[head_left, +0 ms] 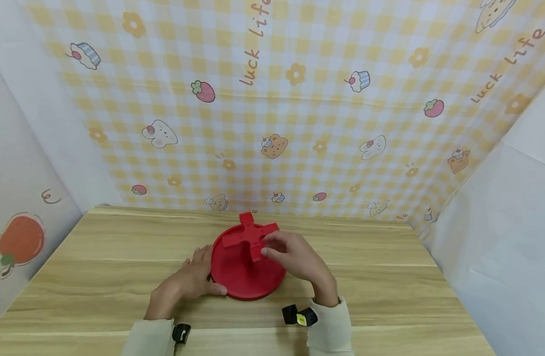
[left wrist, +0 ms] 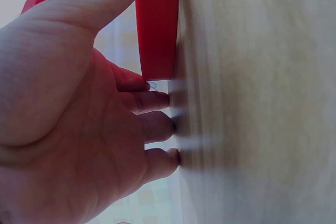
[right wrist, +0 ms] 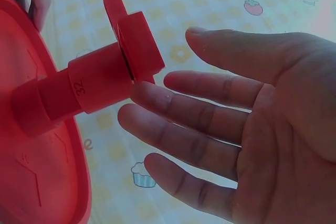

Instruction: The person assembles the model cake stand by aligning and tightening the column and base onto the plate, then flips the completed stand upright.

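Note:
A round red dish [head_left: 267, 282] with a raised rim lies on the wooden table. From it rises a red stem [right wrist: 102, 77], marked 32, topped by a red cross-shaped piece [head_left: 251, 237] with several arms. My left hand [head_left: 188, 279] rests against the dish's left side, its thumb at the front rim; in the left wrist view, fingertips [left wrist: 170, 156] touch the tabletop. My right hand [head_left: 301, 257] is beside the right arms of the cross, fingers loosely extended. In the right wrist view its thumb is apart from the piece; whether a fingertip touches it, I cannot tell.
The wooden table [head_left: 379, 287] extends around the dish on both sides. A yellow-checked cloth [head_left: 294, 113] with printed cartoons hangs behind it, and white sheets [head_left: 508, 207] stand at the sides. Each wrist wears a black strap device [head_left: 181, 333].

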